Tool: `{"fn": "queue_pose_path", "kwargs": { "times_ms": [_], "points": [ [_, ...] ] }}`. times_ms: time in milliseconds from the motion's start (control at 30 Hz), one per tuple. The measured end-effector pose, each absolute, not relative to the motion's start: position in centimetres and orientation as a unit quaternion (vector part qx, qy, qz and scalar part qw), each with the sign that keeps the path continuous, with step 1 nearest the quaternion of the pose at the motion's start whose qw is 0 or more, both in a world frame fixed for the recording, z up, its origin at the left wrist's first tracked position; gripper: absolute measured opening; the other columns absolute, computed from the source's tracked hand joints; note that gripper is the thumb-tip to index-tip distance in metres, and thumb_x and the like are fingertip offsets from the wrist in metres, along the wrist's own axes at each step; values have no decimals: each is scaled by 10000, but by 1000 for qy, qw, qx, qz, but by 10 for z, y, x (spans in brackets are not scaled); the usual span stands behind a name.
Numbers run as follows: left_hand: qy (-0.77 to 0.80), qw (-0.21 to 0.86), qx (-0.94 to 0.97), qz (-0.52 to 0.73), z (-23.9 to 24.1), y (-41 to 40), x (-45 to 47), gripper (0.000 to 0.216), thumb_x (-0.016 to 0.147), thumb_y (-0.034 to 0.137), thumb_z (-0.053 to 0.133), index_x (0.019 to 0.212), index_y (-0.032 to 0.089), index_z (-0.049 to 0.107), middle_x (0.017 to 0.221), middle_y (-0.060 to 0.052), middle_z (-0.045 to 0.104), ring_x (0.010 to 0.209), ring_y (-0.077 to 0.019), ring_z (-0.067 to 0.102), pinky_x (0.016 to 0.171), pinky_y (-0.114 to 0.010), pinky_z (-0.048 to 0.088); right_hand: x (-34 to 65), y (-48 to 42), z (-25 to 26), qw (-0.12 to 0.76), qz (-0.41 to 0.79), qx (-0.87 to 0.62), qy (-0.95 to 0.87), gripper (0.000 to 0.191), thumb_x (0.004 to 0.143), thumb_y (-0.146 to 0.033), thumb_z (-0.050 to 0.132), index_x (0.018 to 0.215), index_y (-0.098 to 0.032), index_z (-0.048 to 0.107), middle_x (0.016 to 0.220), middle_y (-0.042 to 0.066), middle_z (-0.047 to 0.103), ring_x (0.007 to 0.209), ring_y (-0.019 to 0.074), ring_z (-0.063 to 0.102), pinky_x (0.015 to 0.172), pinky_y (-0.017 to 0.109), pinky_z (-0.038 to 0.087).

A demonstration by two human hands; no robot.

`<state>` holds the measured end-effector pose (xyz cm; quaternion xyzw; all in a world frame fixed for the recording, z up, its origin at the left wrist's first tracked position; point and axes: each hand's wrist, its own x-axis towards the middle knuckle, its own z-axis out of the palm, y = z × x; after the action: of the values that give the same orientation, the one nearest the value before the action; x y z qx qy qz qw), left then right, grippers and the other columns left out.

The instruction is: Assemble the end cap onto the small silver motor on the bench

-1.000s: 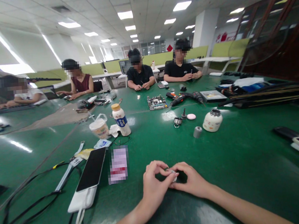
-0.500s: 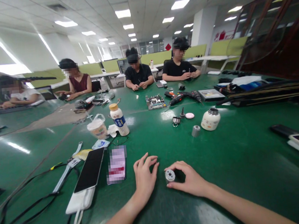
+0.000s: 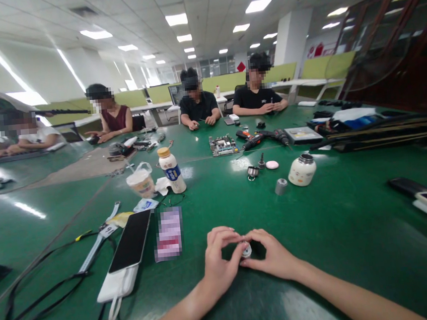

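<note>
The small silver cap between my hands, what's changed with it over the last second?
Half a second ago the left hand had let go and opened; it has closed back onto the small silver cap. The right hand kept holding it throughout. Phone and bottle stayed put.

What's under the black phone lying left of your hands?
The black phone lies on top of a white power bank, whose near end and loop strap stick out. Its far part is covered. Both hands, left hand and right hand, pinch a small round metal part.
</note>
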<state>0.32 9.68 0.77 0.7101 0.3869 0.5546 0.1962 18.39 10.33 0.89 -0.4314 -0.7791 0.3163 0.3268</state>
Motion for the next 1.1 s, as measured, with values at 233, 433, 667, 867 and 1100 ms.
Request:
{"fn": "queue_pose_path", "kwargs": {
  "times_ms": [233,433,667,867,1100],
  "points": [
    [366,193,741,529,9,93,0,181,846,134,629,1011,207,608,958,-82,640,1002,-231,600,841,-383,547,183,103,7,338,318,-423,-778,305,734,-358,784,981,-234,654,945,22,685,917,232,595,814,353,445],
    [358,195,757,510,12,90,1,187,842,113,591,1000,212,603,935,-77,653,998,-234,596,829,-381,537,184,103,9,338,323,-417,-780,267,741,-303,768,973,-237,653,938,17,691,907,226,600,811,349,444],
    [419,162,704,551,12,93,6,149,776,193,700,799,209,554,760,-19,605,810,-200,618,721,-327,512,184,102,13,329,330,-414,-782,277,749,-305,763,1003,-251,665,969,16,703,925,229,604,832,360,435],
    [409,181,704,552,14,92,6,137,777,180,700,808,210,570,789,-29,625,854,-205,627,737,-326,518,183,103,12,327,327,-416,-783,260,760,-323,759,990,-250,662,951,12,696,915,225,601,823,352,429],
    [478,84,677,553,11,101,0,169,803,219,709,738,216,553,772,-9,697,844,-207,629,810,-372,449,184,103,12,325,319,-427,-781,325,723,-396,797,964,-245,641,944,10,691,909,230,598,814,351,432]
  ]
}}
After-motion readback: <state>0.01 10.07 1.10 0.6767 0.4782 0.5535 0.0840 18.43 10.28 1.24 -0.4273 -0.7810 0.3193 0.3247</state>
